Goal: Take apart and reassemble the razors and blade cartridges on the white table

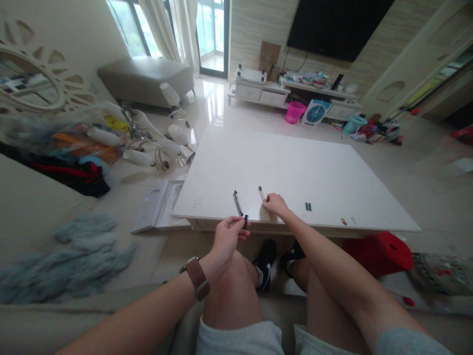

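Note:
My left hand (228, 237) is in front of the table's near edge, its thumb and fingers pinching a small black piece (246, 222). Over the white table (284, 158), my right hand (276, 203) has its fingers closed on the lower end of a slim pale stick with a dark tip (261, 193). A thin dark rod with a bent end (238, 203) lies on the tabletop just beyond my left hand. Two short dark cylinders, like batteries (308, 206), lie side by side to the right of my right hand.
A small brown piece (344, 221) and a pale piece (353, 220) lie near the table's right front edge. Clear bits (197, 201) rest at its left. An open white box (162, 204), a lamp with white shades (142, 158) and a red roll (384, 254) surround the table.

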The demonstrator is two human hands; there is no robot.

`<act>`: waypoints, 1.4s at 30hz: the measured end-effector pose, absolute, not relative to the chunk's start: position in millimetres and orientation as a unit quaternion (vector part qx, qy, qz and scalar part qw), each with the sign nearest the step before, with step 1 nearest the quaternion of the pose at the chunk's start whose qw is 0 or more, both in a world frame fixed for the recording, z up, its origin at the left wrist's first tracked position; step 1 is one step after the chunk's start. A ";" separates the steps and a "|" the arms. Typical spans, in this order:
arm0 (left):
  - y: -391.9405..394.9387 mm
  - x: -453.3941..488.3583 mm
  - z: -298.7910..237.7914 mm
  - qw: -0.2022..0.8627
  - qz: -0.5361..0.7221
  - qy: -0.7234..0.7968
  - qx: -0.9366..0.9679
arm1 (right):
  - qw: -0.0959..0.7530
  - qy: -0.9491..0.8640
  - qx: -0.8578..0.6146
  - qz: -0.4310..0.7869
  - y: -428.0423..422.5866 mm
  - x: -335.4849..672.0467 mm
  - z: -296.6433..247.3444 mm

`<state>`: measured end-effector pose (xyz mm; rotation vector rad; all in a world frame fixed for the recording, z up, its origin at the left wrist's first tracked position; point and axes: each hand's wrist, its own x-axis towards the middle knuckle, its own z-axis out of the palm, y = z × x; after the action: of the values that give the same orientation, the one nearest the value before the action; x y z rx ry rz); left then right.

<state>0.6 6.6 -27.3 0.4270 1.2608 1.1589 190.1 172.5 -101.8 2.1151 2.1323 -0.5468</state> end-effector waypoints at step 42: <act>9.0 -3.4 -35.4 0.542 0.593 0.556 0.213 | -0.168 0.751 0.362 -0.526 92.9 155.1 -6.9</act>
<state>-3.4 9.0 -35.4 0.5071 1.3200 1.4092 155.1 92.9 -6.9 1.2776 2.6503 -1.8585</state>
